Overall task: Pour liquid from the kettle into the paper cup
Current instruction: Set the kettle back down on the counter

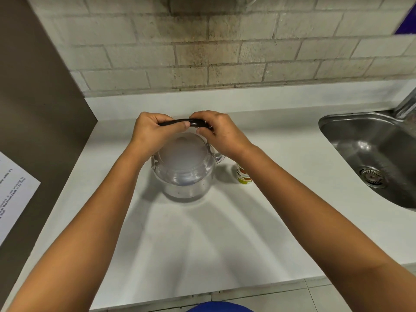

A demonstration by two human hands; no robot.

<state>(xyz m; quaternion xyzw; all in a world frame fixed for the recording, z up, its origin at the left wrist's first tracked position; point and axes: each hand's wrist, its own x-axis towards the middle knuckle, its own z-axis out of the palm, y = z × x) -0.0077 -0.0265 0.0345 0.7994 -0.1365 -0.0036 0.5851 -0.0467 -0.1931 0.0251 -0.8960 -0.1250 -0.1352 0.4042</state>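
A clear glass kettle [183, 174] with a frosted lid stands on the white counter [202, 239], its spout pointing right. Over it arches a thin black handle [180, 121]. My left hand [153, 131] grips the handle's left part and my right hand [221, 131] pinches its right end. A small paper cup [243, 175] with red and green print stands just right of the kettle, below my right wrist, which hides its top.
A steel sink [373, 158] with a drain sits at the right, with a tap at its far corner. A brown panel [33, 109] with a printed sheet [13, 190] closes off the left. A brick wall [202, 52] runs behind the counter.
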